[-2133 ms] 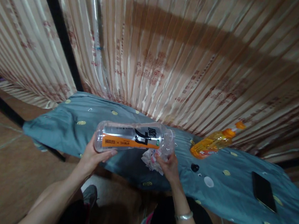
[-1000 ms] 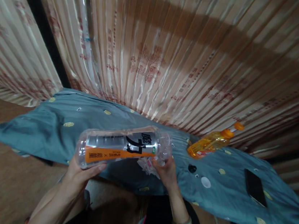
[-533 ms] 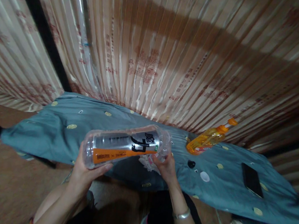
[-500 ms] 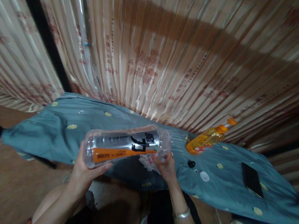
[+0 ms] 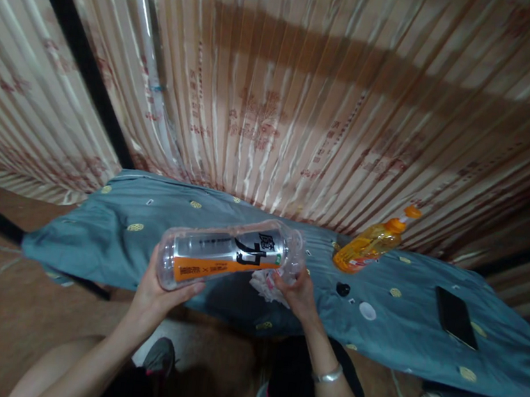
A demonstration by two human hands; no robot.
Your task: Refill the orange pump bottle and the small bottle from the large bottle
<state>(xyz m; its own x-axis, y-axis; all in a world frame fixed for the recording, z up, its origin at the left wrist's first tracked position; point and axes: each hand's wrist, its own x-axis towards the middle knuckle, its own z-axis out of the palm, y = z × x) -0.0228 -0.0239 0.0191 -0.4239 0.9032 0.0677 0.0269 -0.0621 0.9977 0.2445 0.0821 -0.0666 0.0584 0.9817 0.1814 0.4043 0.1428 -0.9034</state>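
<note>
A clear plastic drink bottle [image 5: 227, 252] with a silver and orange label lies nearly level in front of me, its neck to the right and slightly raised. My left hand [image 5: 164, 292] is closed round its base, thumb along the underside. At the neck end, my right hand [image 5: 300, 296] is closed on the bottle. A crumpled white tissue [image 5: 267, 287] shows beside my right thumb; whether the hand grips it or it lies on the cloth, I cannot tell. No cap is visible on the neck, though fingers partly cover it.
A teal patterned cloth [image 5: 135, 253] covers the long, narrow surface. On it are an orange dish-soap bottle [image 5: 362, 252], a small black object [image 5: 343, 289], a white disc [image 5: 368, 311] and a black phone [image 5: 456, 317]. Behind hangs a pleated curtain [image 5: 265, 121]; a dark pole [image 5: 83, 60] stands left.
The view has shifted slightly, moving everything a little to the right. Both hands keep their hold on the bottle, which has hardly turned. More of my left shoe shows.
</note>
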